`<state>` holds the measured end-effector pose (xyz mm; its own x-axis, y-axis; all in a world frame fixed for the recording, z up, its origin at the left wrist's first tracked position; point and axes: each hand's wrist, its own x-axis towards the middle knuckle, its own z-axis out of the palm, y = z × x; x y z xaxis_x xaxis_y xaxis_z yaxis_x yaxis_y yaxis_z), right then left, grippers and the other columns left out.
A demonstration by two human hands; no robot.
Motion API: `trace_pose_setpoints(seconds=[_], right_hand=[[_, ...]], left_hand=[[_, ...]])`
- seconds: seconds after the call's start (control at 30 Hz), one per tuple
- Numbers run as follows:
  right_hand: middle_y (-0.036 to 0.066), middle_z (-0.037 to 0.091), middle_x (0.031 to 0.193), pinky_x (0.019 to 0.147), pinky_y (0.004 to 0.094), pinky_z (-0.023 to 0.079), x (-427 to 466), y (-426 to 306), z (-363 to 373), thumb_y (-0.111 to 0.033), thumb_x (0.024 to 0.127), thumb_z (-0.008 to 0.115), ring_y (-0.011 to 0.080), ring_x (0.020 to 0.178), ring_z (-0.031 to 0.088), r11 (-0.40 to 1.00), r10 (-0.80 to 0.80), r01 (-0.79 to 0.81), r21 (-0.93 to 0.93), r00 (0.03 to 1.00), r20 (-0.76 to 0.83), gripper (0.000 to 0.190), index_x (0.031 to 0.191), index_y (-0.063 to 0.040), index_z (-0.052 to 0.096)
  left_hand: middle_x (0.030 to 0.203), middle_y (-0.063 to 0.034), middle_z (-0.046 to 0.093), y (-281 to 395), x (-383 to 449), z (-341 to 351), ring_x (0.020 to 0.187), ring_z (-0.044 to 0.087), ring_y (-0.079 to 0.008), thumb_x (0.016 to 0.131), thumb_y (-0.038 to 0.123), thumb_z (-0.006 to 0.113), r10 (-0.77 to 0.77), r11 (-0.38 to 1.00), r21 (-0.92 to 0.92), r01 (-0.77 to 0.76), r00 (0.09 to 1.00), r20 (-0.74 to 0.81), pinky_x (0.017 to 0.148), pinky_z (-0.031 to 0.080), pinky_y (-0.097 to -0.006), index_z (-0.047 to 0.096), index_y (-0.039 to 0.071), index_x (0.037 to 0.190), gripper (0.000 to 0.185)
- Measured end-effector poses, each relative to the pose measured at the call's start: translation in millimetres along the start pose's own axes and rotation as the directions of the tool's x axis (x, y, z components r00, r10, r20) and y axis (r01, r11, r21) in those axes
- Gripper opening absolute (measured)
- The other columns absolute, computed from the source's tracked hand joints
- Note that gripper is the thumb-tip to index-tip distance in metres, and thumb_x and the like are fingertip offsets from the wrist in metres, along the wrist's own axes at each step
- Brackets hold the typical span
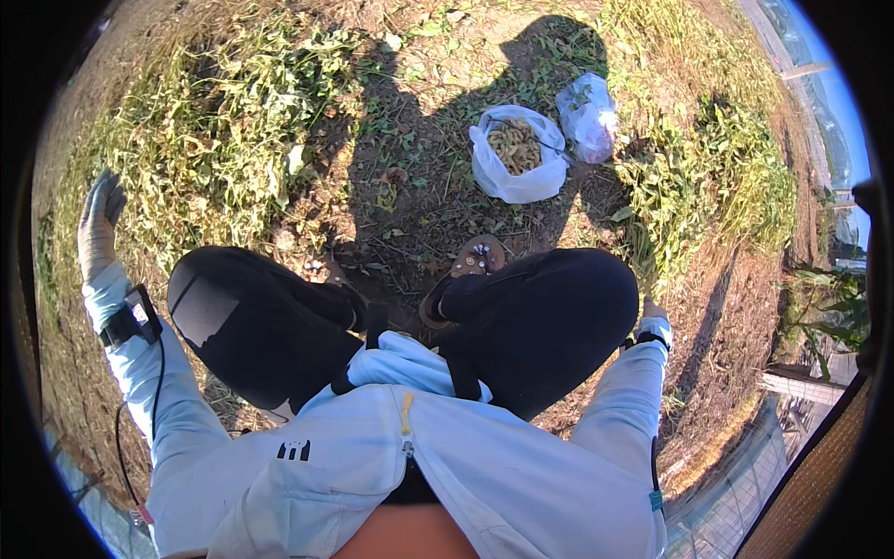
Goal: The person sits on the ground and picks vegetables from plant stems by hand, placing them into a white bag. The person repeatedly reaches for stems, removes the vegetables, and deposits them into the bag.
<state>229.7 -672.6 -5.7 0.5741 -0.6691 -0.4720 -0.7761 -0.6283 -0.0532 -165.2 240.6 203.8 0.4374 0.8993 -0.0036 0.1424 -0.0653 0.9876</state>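
My left hand, in a glove with grey fingertips, is raised at the far left, fingers extended and holding nothing, beside cut green plants. My right hand shows only in a small part beyond my right knee; its fingers are hidden. In front of my feet, right of centre, an open white plastic bag stands on the soil, with many tan pods inside. A thin dark tool or stick lies across its mouth. A second whitish plastic bag leans close by it, its contents unclear.
Heaps of cut, leafy plants lie to the left, and more plants to the right. My sandalled feet rest on shaded soil between my bent knees. Wooden boards and netting are at the lower right.
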Motion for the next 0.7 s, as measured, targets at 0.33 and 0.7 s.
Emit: trace_pose_setpoints(seconds=[0.33, 0.7], right_hand=[[0.006, 0.051, 0.135, 0.107, 0.0303, 0.029, -164, -211, -136, -0.029, 0.095, 0.054, 0.0156, 0.123, 0.046, 0.269, -0.939, 0.871, 0.411, 0.332, -0.091, 0.044, 0.133, -0.005, 0.051], [0.012, 0.053, 0.131, 0.104, 0.0311, 0.035, -365, -290, -43, -0.021, 0.099, 0.045, 0.0193, 0.12, 0.049, 0.004, -1.0, 0.98, 0.198, 0.004, 0.0, 0.035, 0.123, 0.002, 0.056]], left_hand=[[0.093, -0.0067, 0.068, -244, -70, -57, 0.077, 0.064, -0.0158, 0.09, 0.021, 0.06, -0.578, 0.815, -0.08, 0.573, 0.798, -0.172, 0.065, 0.055, -0.0296, 0.064, 0.007, 0.106, 0.021], [0.116, -0.0211, 0.059, -344, -255, 14, 0.105, 0.058, -0.037, 0.08, 0.027, 0.061, -0.185, 0.545, 0.629, 0.553, 0.812, -0.554, 0.092, 0.046, -0.0405, 0.057, 0.003, 0.117, 0.044]])
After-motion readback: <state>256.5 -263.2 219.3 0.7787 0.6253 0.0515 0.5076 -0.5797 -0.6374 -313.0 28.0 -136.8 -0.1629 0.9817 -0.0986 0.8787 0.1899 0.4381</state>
